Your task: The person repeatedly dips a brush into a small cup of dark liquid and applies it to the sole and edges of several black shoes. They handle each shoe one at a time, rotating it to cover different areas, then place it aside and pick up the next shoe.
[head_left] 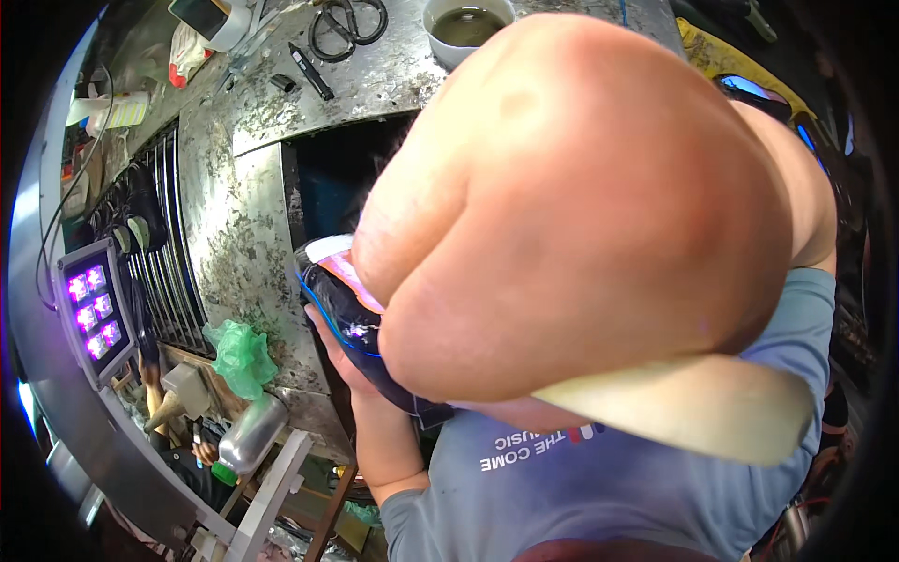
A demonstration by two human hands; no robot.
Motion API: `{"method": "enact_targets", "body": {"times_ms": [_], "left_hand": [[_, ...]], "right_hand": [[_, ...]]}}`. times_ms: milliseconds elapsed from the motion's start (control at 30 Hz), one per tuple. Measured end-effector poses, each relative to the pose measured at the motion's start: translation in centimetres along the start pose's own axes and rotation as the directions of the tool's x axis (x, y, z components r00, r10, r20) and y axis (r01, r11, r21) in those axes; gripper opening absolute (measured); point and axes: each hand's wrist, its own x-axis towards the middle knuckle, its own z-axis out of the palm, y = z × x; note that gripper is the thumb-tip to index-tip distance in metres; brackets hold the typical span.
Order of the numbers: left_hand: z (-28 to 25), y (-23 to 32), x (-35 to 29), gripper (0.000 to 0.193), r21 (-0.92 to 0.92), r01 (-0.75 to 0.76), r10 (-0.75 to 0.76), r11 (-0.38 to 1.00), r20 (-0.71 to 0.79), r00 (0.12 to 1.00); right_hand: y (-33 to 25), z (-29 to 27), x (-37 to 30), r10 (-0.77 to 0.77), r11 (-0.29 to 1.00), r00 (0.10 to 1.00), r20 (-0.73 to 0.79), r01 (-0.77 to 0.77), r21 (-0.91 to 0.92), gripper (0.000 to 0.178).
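Observation:
My right hand (581, 206) looms very close and blurred across the middle, closed like a fist. A pale, flat-handled tool (693, 407) sticks out from its lower side; its other end is hidden by the hand. Below and to the left, my left hand (339, 351) grips a black shoe (346, 309) from its outer side. The shoe has a thin blue line along its edge, a white patch at the far end and a pink-orange area. Much of the shoe lies behind my right hand, so I cannot tell whether the tool touches it.
On the stained metal bench (225, 215) are a bowl of dark liquid (466, 26), black-handled scissors (346, 28) and a black marker (311, 71). To the left stand a purple-lit lamp (95, 311), green plastic bag (242, 359) and clear bottle (251, 438). Another person's hand (204, 451) shows lower left.

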Motion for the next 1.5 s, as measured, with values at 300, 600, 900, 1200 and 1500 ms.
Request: {"method": "enact_targets", "body": {"times_ms": [300, 600, 900, 1200, 1500], "left_hand": [[1.5, -3.9, 1.4, 0.055, -0.381, 0.292, -0.155, 0.877, 0.350, 0.924], [-0.3, -7.3, 2.9, 0.051, -0.481, 0.762, -0.208, 0.434, 0.769, 0.604], [-1.2, -8.3, 2.9, 0.049, -0.408, 0.879, -0.191, 0.249, 0.868, 0.457], [-1.5, -8.9, 2.7, 0.049, -0.361, 0.922, -0.195, 0.138, 0.903, 0.383], [0.3, -9.2, 2.8, 0.045, -0.257, 0.963, -0.136, 0.085, 0.954, 0.266]], "right_hand": [[0.0, 0.2, 0.3, -0.019, 1.000, 1.000, 0.015, 0.019, -0.023, 0.014], [1.4, 0.8, 1.0, -0.051, 0.998, 0.999, 0.002, 0.051, -0.036, 0.014], [3.4, 1.8, 2.0, -0.088, 0.996, 0.996, -0.034, 0.087, -0.035, 0.013], [5.0, 3.4, 1.9, -0.068, 0.996, 0.995, -0.074, 0.064, -0.054, 0.013], [5.8, 3.8, 0.6, -0.048, 0.997, 0.991, -0.123, 0.040, -0.066, 0.014]]}}
